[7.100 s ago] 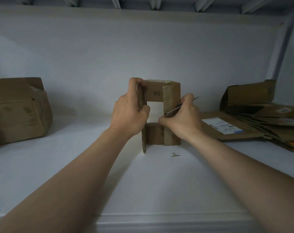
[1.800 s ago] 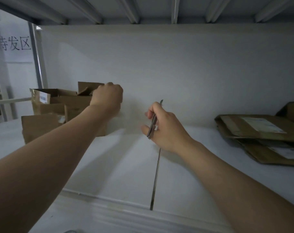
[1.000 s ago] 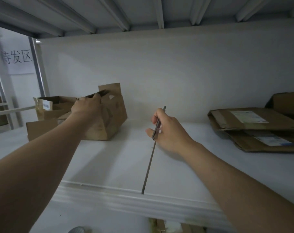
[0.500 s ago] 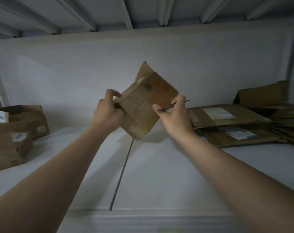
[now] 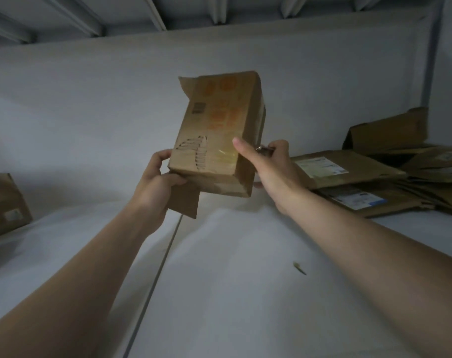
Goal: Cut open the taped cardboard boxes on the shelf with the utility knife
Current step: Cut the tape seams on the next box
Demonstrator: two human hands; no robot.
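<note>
Holding a small cardboard box up above the white shelf, both hands keep it clear of the surface, tilted with its top leaning away toward the back wall. The left hand has its grip closed on the box's lower left corner, thumb on the front face, fingers around a loose flap that hangs down below the box. The right hand presses its thumb against the box's lower right edge while its fingers are curled around the utility knife, of which only a short metallic end shows beside the box's right side; the blade cannot be made out.

A torn flap edge sticks up at the box's top left corner. The front face carries blurred orange printing and a small dark code-like mark, none of it readable, plus a patch where the outer paper is ripped to the corrugation, next to shiny clear tape.

Open shelf room lies below and in front of the box, crossed by a dark seam running toward the near edge. A small scrap lies on the shelf to the right. Flattened cardboard with white shipping labels, their text too small to read, is piled at the right, near the right hand. Another box sits at the far left, well apart.
</note>
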